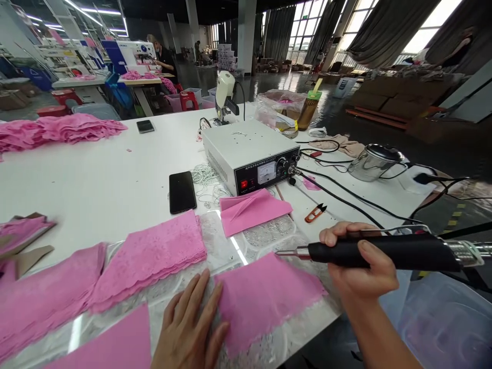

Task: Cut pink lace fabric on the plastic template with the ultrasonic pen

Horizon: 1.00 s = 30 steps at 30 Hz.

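My right hand (363,261) is wrapped around a black ultrasonic cutter (407,251), whose metal tip touches or hovers just at the top edge of a pink fabric piece (269,297). Flat on the table, my left hand (194,320) has its fingers stretched out, the fingertips beside the left edge of that piece. Left of it lies a stack of pink lace pieces (161,251). A folded pink fabric piece (253,210) rests beyond the cutter tip. Under the fabric is a scratched clear sheet (215,230).
A white control box (249,138) with a dial stands behind, its cable running to the cutter. Nearby are a black phone (182,192), orange thread snips (315,212) and a glass jug (376,164). A clear plastic bin (446,318) stands below right. Someone sits at a sewing machine (132,54).
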Available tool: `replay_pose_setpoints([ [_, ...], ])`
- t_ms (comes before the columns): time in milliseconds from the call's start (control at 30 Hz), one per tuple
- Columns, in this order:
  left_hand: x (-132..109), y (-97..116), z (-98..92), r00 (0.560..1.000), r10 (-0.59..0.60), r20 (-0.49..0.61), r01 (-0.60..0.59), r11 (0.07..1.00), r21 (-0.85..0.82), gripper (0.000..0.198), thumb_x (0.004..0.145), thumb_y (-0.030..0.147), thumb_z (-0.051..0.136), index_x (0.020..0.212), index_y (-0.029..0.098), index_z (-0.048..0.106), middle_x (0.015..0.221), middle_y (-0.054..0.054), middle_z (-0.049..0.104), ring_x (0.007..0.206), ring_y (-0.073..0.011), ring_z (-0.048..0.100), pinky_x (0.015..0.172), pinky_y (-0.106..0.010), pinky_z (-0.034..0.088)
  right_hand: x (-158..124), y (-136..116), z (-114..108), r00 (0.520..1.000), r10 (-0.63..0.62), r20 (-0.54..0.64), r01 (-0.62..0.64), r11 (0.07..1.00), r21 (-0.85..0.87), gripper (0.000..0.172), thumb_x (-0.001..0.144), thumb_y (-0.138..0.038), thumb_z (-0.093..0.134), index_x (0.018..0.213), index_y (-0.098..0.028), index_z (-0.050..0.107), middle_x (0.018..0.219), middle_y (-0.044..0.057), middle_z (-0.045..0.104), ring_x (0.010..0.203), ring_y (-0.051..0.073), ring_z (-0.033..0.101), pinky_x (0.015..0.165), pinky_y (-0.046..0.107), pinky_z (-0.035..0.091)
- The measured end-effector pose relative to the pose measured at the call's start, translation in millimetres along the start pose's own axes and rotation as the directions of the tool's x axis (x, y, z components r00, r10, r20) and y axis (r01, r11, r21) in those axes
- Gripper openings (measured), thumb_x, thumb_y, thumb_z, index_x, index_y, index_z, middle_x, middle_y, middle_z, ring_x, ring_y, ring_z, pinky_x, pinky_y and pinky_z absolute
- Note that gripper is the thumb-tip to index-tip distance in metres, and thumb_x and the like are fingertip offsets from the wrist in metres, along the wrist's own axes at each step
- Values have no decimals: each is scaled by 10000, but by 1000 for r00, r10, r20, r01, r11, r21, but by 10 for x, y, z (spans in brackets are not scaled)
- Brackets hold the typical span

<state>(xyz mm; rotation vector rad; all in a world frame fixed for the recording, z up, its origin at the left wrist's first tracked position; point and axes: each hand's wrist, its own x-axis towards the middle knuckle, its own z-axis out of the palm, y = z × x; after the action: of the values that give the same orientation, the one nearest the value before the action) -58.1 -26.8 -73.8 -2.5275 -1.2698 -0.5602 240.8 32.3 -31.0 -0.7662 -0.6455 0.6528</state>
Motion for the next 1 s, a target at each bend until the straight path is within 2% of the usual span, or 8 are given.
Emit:
replay_pose_setpoints([
  [267,-8,5,1,1000,10,5,-10,999,33,424,978,327,464,1369,179,538,1452,-144,502,1304,-292,496,971,-390,438,-1,50,29,999,-12,35,12,1000,-1,153,637,-247,572,765,-204,642,672,-2,585,543,147,553,546,315,451],
  [633,-56,-16,30,999,-23,33,22,1000,16,533,997,354,433,1513,246,358,1484,-116,474,1303,-296,504,941,-419,477,7,84,9,996,-31,80,31,999,-7,97,670,-237,582,749,-210,631,670,-5,596,540,146,551,542,315,463],
  [800,-90,-59,57,997,-7,75,7,1000,6,587,986,344,445,1543,244,292,1538,-116,400,1320,-309,489,945,-439,475,31,115,33,995,-29,90,28,1000,13,75,677,-250,603,737,-212,628,656,-11,597,522,142,557,528,307,467],
  [900,-114,-99,91,997,6,76,-6,1000,4,601,979,346,442,1549,253,275,1553,-110,374,1322,-310,488,939,-439,472,58,54,-3,997,-36,72,35,999,11,101,679,-266,590,755,-216,633,667,-11,593,518,140,558,522,306,465],
  [1000,-128,-127,119,997,9,75,-9,1000,-4,612,974,351,438,1553,262,261,1564,-102,357,1330,-310,480,944,-440,465,70,-116,-134,998,-33,61,33,999,14,129,659,-269,589,757,-214,652,665,-5,596,500,137,549,494,299,454],
])
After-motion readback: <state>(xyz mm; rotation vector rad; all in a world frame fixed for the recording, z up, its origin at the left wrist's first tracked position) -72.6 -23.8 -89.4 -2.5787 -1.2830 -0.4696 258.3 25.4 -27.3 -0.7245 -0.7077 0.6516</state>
